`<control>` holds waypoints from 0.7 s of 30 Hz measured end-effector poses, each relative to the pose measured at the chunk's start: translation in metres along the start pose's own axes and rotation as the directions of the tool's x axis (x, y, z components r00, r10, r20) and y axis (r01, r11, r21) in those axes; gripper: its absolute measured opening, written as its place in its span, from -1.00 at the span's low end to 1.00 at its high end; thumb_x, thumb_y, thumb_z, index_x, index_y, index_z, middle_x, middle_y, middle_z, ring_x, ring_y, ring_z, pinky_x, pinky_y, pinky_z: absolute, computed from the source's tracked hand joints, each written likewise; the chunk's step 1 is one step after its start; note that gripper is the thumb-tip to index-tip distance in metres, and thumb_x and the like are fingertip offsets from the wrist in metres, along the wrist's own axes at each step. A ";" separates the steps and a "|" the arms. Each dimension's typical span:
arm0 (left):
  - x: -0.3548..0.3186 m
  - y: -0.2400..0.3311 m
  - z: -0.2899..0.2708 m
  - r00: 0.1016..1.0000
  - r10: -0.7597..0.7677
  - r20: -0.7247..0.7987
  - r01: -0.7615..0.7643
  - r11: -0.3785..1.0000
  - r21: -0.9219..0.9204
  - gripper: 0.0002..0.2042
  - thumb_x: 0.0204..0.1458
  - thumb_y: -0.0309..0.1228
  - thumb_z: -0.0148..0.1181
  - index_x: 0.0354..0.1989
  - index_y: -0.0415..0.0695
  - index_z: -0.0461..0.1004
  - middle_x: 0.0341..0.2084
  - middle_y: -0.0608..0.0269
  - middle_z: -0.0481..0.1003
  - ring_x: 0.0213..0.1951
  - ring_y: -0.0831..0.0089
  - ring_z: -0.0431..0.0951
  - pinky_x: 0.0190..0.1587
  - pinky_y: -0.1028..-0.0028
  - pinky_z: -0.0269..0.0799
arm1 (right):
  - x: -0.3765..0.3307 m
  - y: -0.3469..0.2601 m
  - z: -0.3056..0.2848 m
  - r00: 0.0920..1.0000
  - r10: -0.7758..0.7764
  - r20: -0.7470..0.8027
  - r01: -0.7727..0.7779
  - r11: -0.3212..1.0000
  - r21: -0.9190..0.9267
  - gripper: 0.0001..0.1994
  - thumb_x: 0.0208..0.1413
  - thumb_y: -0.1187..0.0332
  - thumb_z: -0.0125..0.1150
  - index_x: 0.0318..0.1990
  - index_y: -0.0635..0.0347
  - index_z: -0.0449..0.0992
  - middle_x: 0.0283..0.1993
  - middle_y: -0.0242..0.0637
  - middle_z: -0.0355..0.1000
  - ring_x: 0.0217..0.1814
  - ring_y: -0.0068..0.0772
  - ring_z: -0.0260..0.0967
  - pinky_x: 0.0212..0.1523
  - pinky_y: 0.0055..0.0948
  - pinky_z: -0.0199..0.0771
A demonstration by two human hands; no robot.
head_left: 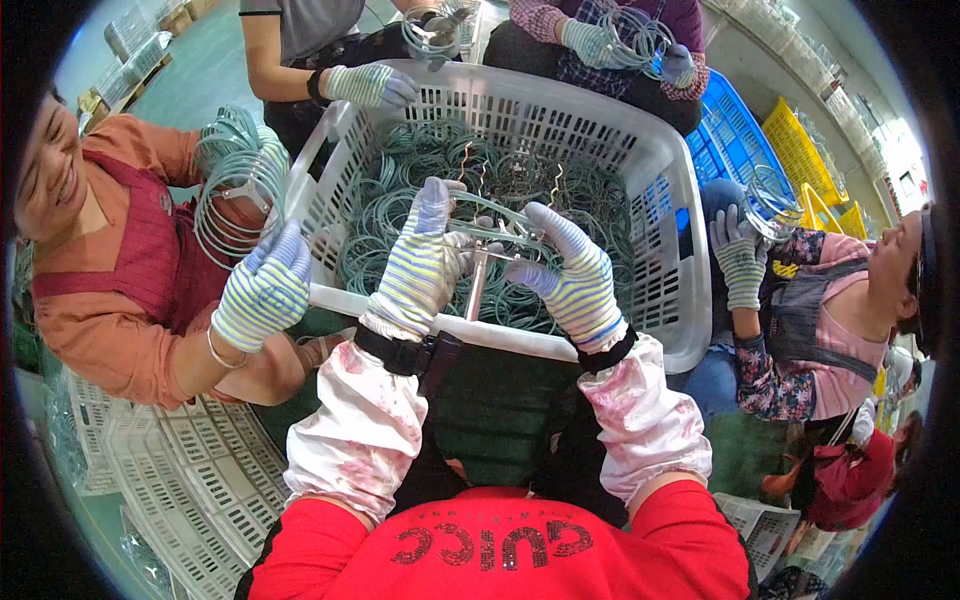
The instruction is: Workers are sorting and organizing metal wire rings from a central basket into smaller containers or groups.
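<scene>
Your red shirt [480, 555] sits nearest. Your left hand [412, 272] and right hand [580, 287] hold wire rings [497, 235] crossways between their fingers.

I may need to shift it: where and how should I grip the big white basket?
Probably by the rim of the white basket, at left and right, from outside: it runs along both sides, above the heaped wire rings.

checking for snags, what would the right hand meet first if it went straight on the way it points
Most likely the wire rings at its fingertips; the right hand points forward and leftward, though exact depth is unclear.
</scene>
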State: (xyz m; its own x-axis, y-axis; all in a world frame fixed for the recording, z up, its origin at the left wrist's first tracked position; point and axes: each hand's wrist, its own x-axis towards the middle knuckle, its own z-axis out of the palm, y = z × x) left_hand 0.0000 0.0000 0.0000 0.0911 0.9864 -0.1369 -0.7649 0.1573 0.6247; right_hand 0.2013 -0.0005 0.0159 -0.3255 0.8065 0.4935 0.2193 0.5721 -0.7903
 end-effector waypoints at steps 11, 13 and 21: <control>-0.015 -0.005 0.029 0.996 -0.056 -0.064 0.042 0.979 -0.199 -0.47 0.12 0.06 0.25 0.10 -0.03 0.31 -0.22 0.19 0.43 -0.24 0.28 0.56 -0.29 0.21 0.63 | 0.001 0.005 0.003 0.998 -0.011 -0.060 0.004 0.994 -0.110 -0.35 -0.07 0.22 0.49 0.21 0.21 0.45 0.06 -0.12 0.53 0.10 -0.23 0.50 0.14 -0.35 0.46; -0.014 -0.008 0.019 0.997 -0.023 -0.069 0.017 0.996 -0.086 -0.42 0.11 0.02 0.28 0.17 -0.03 0.25 -0.19 0.13 0.44 -0.21 0.25 0.57 -0.23 0.16 0.63 | -0.001 0.004 0.006 0.998 -0.005 -0.061 -0.002 0.994 -0.107 -0.34 -0.09 0.23 0.50 0.22 0.21 0.44 0.08 -0.13 0.53 0.11 -0.23 0.50 0.15 -0.37 0.45; -0.014 -0.003 0.006 0.976 -0.127 0.176 0.180 0.927 -0.330 -0.39 0.12 0.02 0.22 0.22 -0.06 0.22 0.12 -0.16 0.33 0.00 -0.16 0.51 -0.17 -0.10 0.57 | -0.007 0.017 0.000 0.996 0.085 -0.020 -0.083 0.990 0.110 0.07 -0.14 -0.02 0.53 0.49 0.09 0.02 0.38 -0.05 0.24 0.33 -0.21 0.25 0.34 -0.23 0.23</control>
State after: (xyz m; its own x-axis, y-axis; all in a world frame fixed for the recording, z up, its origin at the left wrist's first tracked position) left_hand 0.0044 -0.0142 0.0044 0.2979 0.9514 -0.0777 -0.9027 0.3073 0.3010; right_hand 0.2076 0.0038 -0.0010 -0.2870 0.8553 0.4314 0.1425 0.4834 -0.8637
